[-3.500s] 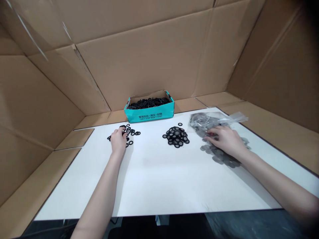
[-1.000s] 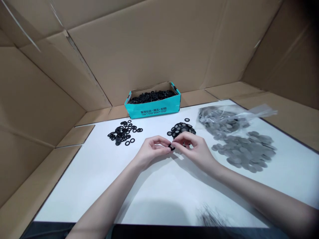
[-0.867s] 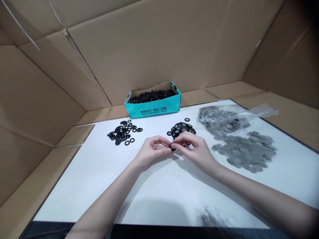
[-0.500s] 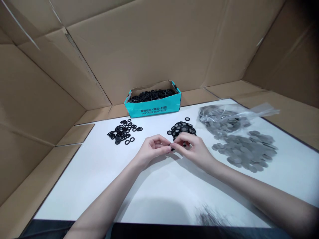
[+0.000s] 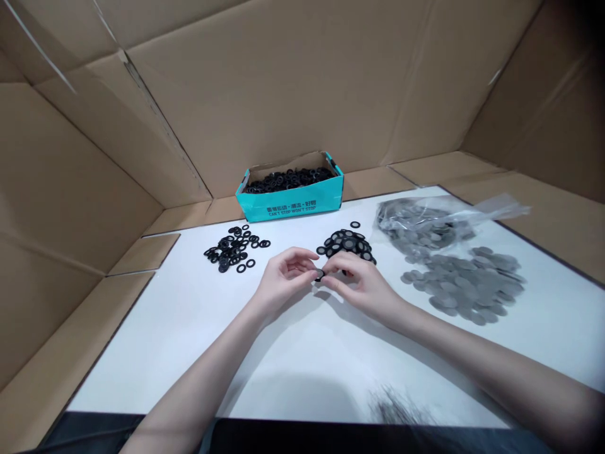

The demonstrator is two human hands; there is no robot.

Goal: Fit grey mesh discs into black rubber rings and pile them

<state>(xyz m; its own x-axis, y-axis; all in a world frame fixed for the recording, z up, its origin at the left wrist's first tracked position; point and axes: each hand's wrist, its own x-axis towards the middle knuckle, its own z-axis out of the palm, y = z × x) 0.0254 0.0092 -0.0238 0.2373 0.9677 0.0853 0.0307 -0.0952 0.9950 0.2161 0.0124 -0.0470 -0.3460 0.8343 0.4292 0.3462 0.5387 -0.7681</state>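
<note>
Between my two hands is a small black ring washer [image 5: 319, 275] with a grey disc in its middle. My left hand [image 5: 287, 279] pinches its left side between thumb and fingers. On the other side, the thumb and forefinger of my right hand [image 5: 362, 284] grip the same washer. Just behind the hands lies a pile of black rings with grey centres [image 5: 348, 243], partly covered by my right hand. Loose black rings [image 5: 231, 249] are heaped to the left. Over on the right spreads a heap of flat grey discs [image 5: 467, 287].
A turquoise box [image 5: 290, 207] full of black rings stands at the back of the white table [image 5: 189, 353]. A clear plastic bag [image 5: 425, 224] of grey discs lies behind the loose discs. Cardboard walls [image 5: 283, 88] enclose the table's back and sides.
Both hands have shifted slightly left with the washer. The washer has tilted, so its grey face now shows. My left fingers have lifted a little apart from the right hand.
</note>
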